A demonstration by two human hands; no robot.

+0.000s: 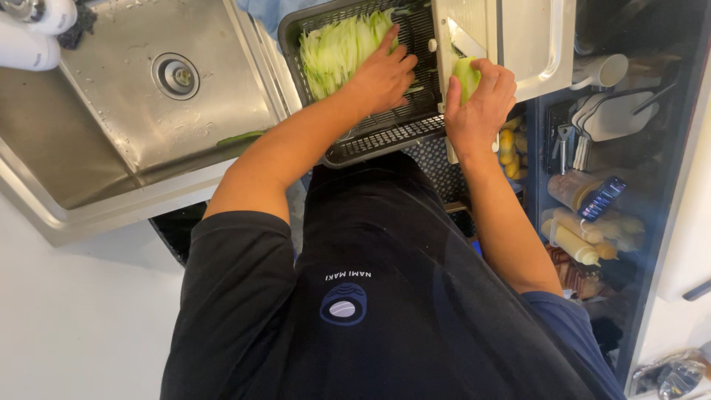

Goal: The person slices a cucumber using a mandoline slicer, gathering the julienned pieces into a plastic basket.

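Clamped in my right hand is a pale green vegetable piece, fingers curled over its top and pressing it against the white slicer, just below the blade slot. What is left of the piece is small enough that my palm nearly hides it, so I judge most of it has already gone through. My left hand holds nothing; it lies flat with fingers spread on the heap of green shreds in the dark basket beside the slicer. That heap fills the far left part of the basket (a good pile, long thin strips), while the nearer mesh is mostly bare, with a few stray strands. So I read the slicing as well advanced: a stub to finish, the heap already made. I cannot tell whether more whole pieces wait anywhere; the shelf at right is too dim. One green scrap lies in the steel sink to the left.
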